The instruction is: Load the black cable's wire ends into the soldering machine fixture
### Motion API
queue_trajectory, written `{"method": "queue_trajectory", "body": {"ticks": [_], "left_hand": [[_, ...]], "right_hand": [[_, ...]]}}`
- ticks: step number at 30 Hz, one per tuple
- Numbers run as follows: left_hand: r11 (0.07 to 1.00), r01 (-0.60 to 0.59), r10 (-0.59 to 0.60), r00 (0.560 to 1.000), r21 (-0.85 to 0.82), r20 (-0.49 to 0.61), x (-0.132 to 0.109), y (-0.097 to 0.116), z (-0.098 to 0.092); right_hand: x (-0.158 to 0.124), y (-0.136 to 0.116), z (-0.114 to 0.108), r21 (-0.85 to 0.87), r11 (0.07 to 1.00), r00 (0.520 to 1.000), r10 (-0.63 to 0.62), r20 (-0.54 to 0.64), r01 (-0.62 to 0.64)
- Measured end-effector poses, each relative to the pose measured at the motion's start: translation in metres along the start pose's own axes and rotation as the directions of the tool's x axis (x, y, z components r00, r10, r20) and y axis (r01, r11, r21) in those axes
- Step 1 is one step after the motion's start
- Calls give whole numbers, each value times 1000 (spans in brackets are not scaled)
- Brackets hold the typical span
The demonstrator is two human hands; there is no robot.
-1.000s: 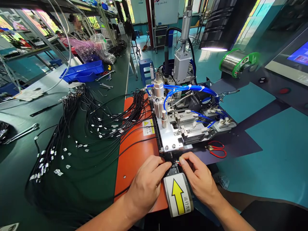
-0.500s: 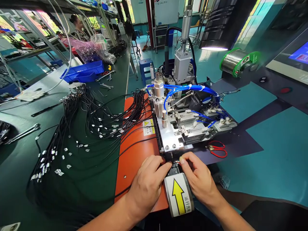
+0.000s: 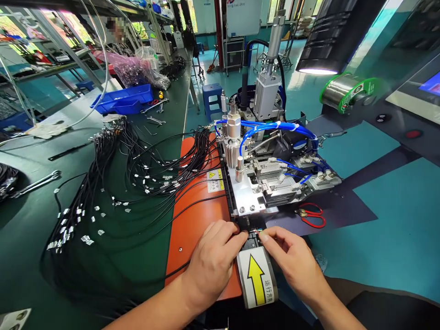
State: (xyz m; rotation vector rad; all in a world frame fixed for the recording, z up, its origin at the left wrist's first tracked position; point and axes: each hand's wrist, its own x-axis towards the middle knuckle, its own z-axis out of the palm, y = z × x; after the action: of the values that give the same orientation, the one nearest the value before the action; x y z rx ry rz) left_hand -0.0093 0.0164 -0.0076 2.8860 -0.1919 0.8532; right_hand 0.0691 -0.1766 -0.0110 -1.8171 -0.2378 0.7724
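Observation:
My left hand (image 3: 216, 252) is closed with thumb and fingertips pressed down at the black feed track (image 3: 253, 243) in front of the machine. A black cable (image 3: 177, 271) runs across the orange cover and under this hand, its gripped part hidden. Thin coloured wires (image 3: 258, 231) stick out to the right of the left fingertips. At their ends is my right hand (image 3: 292, 259), thumb and forefinger pinched together on them. Just beyond both hands stands the metal machine (image 3: 244, 195) with its cylinders. A yellow arrow label (image 3: 256, 279) lies between my wrists.
More black cables (image 3: 202, 151) lie on the orange cover (image 3: 192, 224) and the green bench at left. Red-handled scissors (image 3: 313, 215) rest right of the machine. A solder spool (image 3: 347, 91) and a lamp (image 3: 319, 50) hang at upper right. A blue bin (image 3: 123, 98) stands farther back.
My right hand has shifted slightly right and toward me, its fingers straighter. More of the coloured wires shows. My left hand stays at the track, and the view has turned a little.

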Motion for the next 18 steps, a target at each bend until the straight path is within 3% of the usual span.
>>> {"method": "queue_trajectory", "body": {"ticks": [4,8,15,18], "left_hand": [[1000,12,-12,1000,22,-2,0,0,-1],[1000,15,-15,1000,18,16,0,1,1],[1000,13,-13,1000,22,5,-4,2,1],[1000,22,-22,1000,22,9,-5,1,2]], "right_hand": [[-3,-9,5,-84,997,998,-7,-67,1],[-3,-7,8,-250,959,976,-173,-134,135],[1,-5,0,-405,835,896,-438,-81,372],[3,-3,-4,-410,845,909,-409,-80,344]]}}
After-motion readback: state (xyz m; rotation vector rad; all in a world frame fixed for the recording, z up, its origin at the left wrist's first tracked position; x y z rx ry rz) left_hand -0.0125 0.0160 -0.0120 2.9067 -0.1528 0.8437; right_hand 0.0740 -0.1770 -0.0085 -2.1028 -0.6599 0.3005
